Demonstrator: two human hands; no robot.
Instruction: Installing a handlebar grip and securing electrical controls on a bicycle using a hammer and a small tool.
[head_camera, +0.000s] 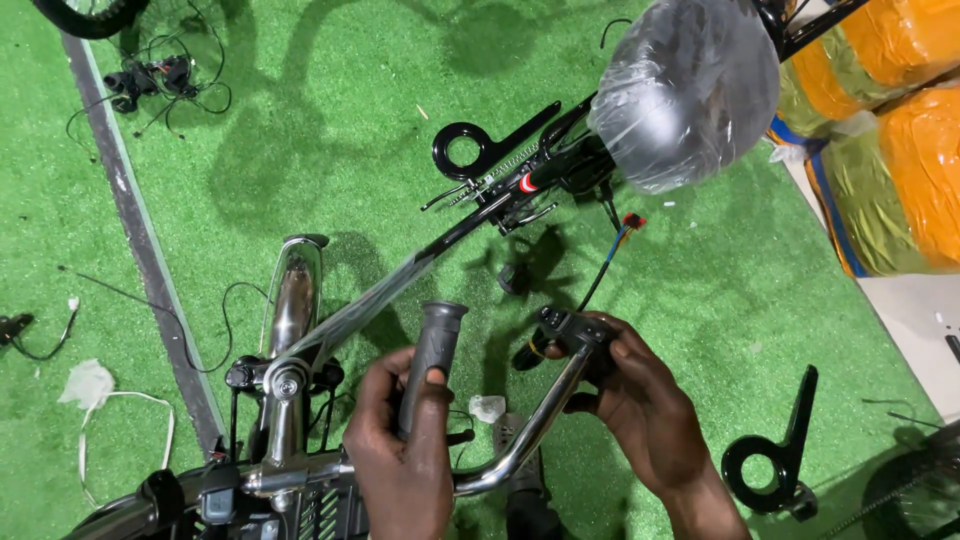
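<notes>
My left hand (400, 450) grips a grey rubber handlebar grip (433, 345), held upright above the chrome handlebar (525, 435) of a bicycle. At the end of that handlebar my right hand (640, 400) closes around a black switch unit (572, 325). A thin cable with a red connector (633, 220) runs from the switch unit toward the frame. The black bicycle frame (480, 215) lies across the green mat, its saddle (685, 95) wrapped in clear plastic.
A chrome front mudguard (293, 295) points away from me. Black chain-guard pieces lie on the mat, one (470, 150) by the frame and another (770, 460) at lower right. Loose wires (165, 80) sit at top left. Orange and green wrapped bundles (890, 130) are stacked at right.
</notes>
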